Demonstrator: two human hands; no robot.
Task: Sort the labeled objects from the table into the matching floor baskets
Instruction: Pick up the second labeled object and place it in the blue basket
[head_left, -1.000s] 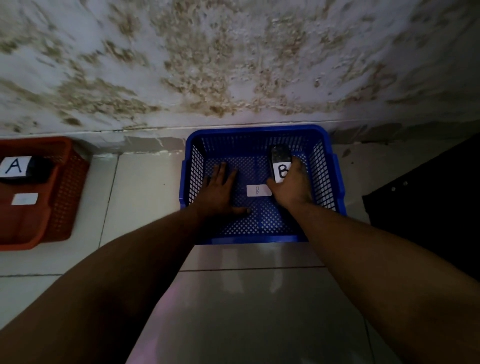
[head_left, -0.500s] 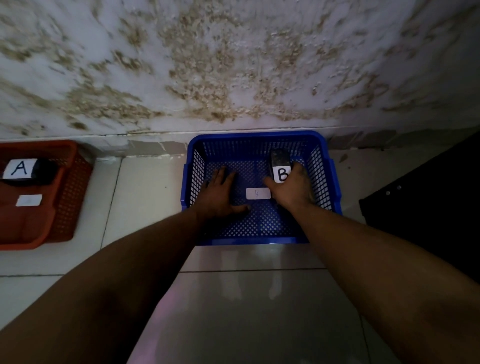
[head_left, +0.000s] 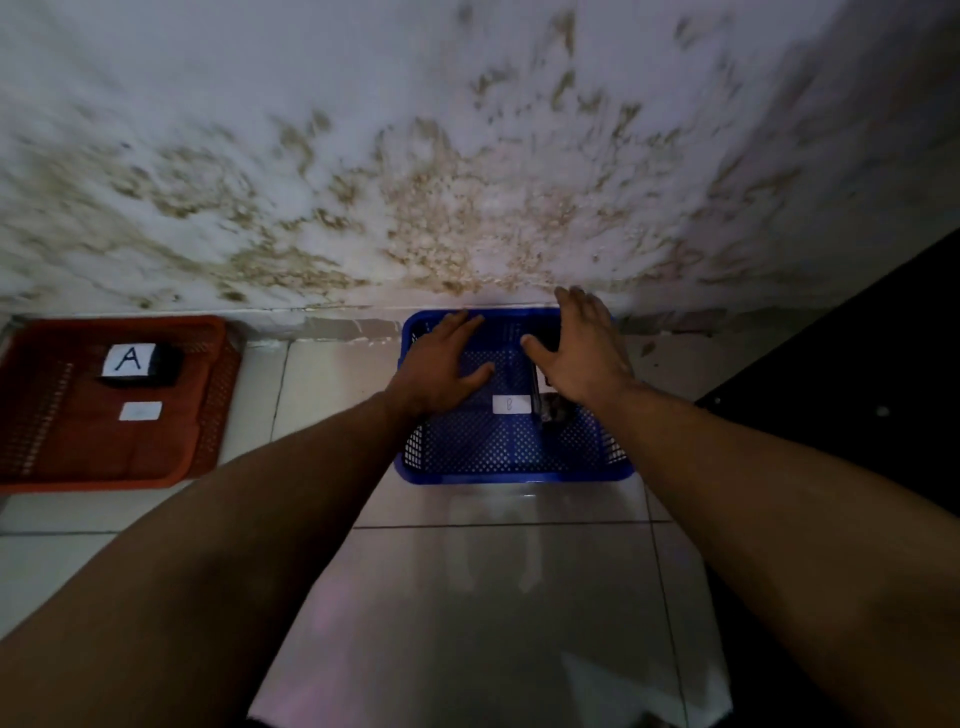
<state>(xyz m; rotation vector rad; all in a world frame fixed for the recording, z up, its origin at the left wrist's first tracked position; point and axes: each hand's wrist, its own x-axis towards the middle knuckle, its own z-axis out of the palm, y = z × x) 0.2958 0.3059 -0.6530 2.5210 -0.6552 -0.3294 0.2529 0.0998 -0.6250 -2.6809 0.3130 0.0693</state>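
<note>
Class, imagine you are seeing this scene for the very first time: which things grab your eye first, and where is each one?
Two bare hands, left hand and right hand, spread open over the blue basket at the foot of the stained wall. In the basket lies a dark object, partly hidden by the right hand. Far left, the red basket holds a dark object with an A label.

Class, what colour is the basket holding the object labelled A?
Red-orange basket, clearest in the head view.
</note>
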